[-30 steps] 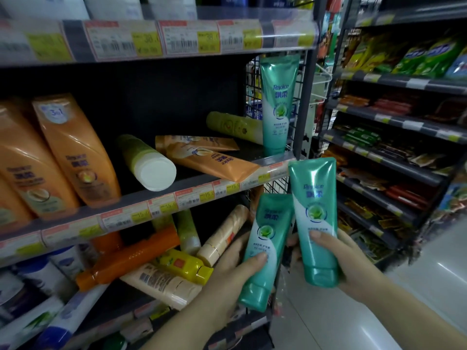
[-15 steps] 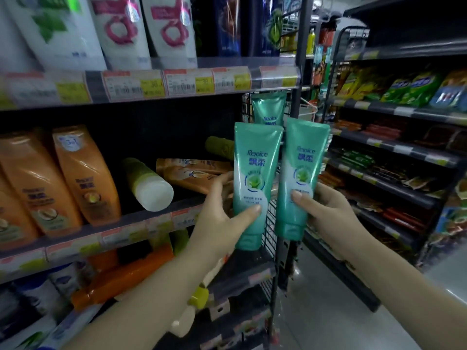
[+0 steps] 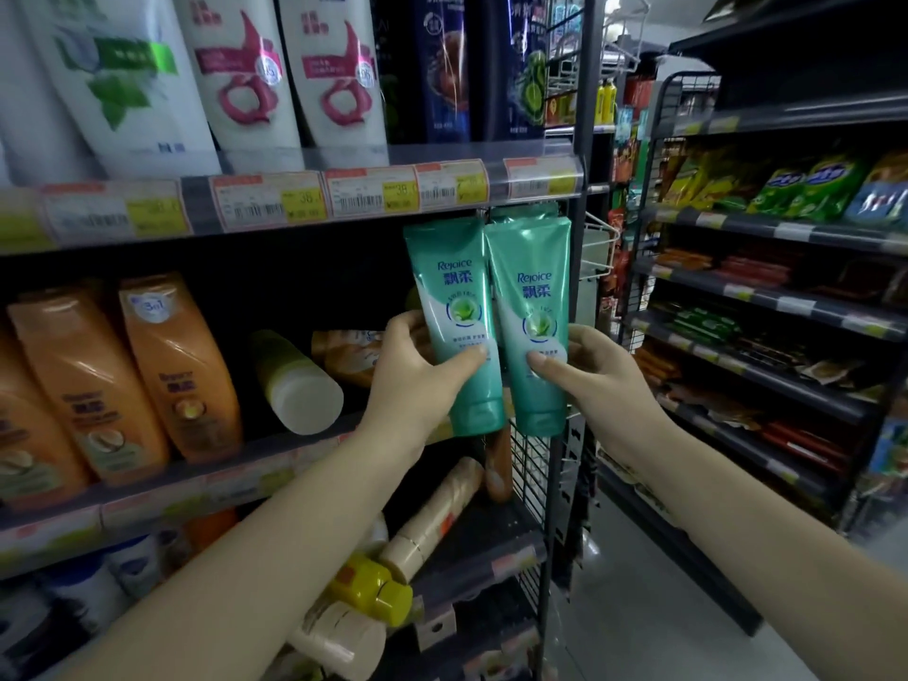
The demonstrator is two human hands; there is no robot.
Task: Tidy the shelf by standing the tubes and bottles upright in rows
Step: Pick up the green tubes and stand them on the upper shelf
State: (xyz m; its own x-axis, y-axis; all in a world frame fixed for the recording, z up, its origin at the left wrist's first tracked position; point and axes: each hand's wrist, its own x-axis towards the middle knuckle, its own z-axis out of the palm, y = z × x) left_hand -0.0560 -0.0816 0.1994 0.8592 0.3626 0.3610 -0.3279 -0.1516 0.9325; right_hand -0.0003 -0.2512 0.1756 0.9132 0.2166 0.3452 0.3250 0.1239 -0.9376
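Observation:
My left hand (image 3: 417, 380) grips a green tube (image 3: 454, 307), held upright with its cap down, at the right end of the middle shelf (image 3: 314, 454). My right hand (image 3: 594, 380) grips a second green tube (image 3: 533, 317) right beside it; the two tubes touch side by side. A third green tube (image 3: 523, 213) peeks out behind their tops. On the same shelf a yellow-green bottle (image 3: 295, 380) lies on its side and orange tubes (image 3: 344, 356) lie flat behind my left hand. Two orange bottles (image 3: 162, 366) stand at the left.
The shelf below holds a jumble of lying beige tubes (image 3: 432, 523) and a yellow-capped bottle (image 3: 373, 592). White and dark bottles (image 3: 245, 76) stand on the top shelf. A wire side panel (image 3: 533, 464) closes the shelf's right end. Snack racks (image 3: 766, 287) line the aisle at right.
Both hands have lifted the two green tubes from below the shelf edge up to the middle shelf and brought them together upright. The camera has tilted upward.

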